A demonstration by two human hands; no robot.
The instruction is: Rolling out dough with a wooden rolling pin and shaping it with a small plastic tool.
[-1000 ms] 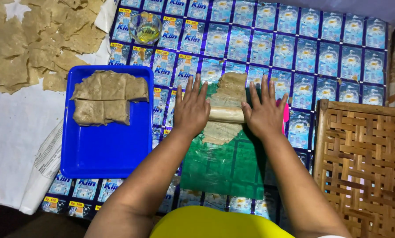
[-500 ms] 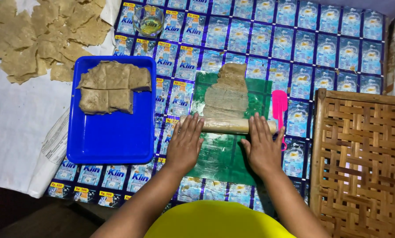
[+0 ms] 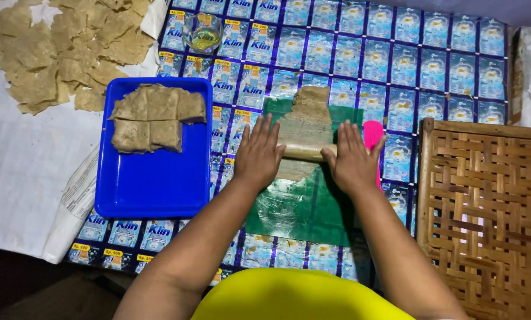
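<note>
My left hand (image 3: 259,155) and my right hand (image 3: 353,161) press flat, fingers spread, on the two ends of a wooden rolling pin (image 3: 305,152). The pin lies across a strip of brown dough (image 3: 310,112) that is flattened on a green plastic sheet (image 3: 301,207). Most of the dough stretches away from me beyond the pin, and a short bit shows on my side. A pink flat tool (image 3: 372,133) lies partly under my right fingers.
A blue tray (image 3: 152,184) on the left holds several brown dough blocks (image 3: 152,115). Thin dough pieces (image 3: 58,53) are spread on white cloth at the far left. A small glass of yellowish liquid (image 3: 202,32) stands at the back. A woven bamboo rack (image 3: 485,207) sits on the right.
My hands rolled the pin toward me over the dough, then pushed it away again to about the middle of the strip. The view also shifted a little.
</note>
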